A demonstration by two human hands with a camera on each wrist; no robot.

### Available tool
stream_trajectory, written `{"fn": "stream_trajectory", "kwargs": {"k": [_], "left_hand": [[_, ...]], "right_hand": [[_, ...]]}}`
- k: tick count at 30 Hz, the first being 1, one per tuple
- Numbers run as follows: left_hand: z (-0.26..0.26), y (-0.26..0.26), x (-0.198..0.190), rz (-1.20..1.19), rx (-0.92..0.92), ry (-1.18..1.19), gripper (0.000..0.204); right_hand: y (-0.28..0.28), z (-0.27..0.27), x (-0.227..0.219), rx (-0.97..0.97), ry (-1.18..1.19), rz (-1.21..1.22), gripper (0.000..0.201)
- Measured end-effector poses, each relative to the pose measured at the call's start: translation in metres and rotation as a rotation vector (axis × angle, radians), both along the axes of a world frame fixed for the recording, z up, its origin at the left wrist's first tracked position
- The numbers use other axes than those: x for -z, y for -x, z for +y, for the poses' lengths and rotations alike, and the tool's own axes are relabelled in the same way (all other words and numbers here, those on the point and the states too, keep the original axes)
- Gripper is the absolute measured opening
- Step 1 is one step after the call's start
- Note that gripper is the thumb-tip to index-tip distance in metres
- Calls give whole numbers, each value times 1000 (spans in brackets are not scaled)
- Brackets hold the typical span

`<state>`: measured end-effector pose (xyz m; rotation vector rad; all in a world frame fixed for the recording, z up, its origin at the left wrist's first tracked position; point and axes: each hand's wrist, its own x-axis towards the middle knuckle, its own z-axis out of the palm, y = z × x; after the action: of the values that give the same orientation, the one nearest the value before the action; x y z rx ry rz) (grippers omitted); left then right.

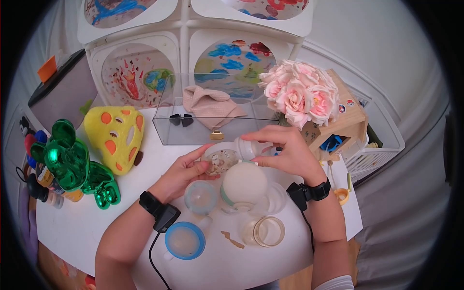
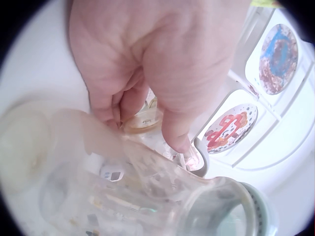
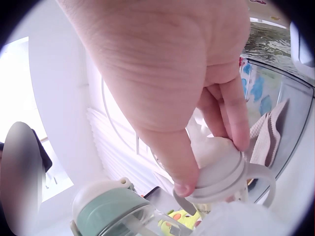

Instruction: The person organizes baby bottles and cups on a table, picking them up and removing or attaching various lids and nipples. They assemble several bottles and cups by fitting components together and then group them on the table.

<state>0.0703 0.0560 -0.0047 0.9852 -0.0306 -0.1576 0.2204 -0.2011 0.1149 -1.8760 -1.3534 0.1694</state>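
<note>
In the head view my left hand [image 1: 186,173] grips a clear patterned bottle [image 1: 221,162] lying tilted. My right hand [image 1: 287,151] pinches the white top [image 1: 245,149] at its other end. The right wrist view shows the right hand's thumb and fingers [image 3: 236,118] around that white top [image 3: 216,172], which has a side handle. In the left wrist view the left hand [image 2: 157,64] holds the bottle's rim end [image 2: 142,120], partly hidden behind another clear bottle [image 2: 138,191]. A bottle with a round white lid [image 1: 245,182] stands just in front of the hands.
Near the hands are a round clear-lidded container [image 1: 200,197], a blue-rimmed cup [image 1: 185,240] and a glass jar [image 1: 269,231]. Behind stands a clear box [image 1: 169,130] with a pink cloth. Toys [image 1: 116,137] are left; roses [image 1: 302,92] and a wooden house [image 1: 345,113] are right.
</note>
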Motion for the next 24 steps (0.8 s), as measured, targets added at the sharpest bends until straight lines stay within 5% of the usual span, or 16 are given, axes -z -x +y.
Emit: {"fn": "stream_trajectory", "kwargs": {"k": [14,24], "left_hand": [[-6,1,-5,-100,4,-118,72],[-4,0,-4,-14,49,-4,75]], "right_hand": [[3,-3,-5,55,-19,53,59],[18,-17,-35,115,-372,-428,55]]}}
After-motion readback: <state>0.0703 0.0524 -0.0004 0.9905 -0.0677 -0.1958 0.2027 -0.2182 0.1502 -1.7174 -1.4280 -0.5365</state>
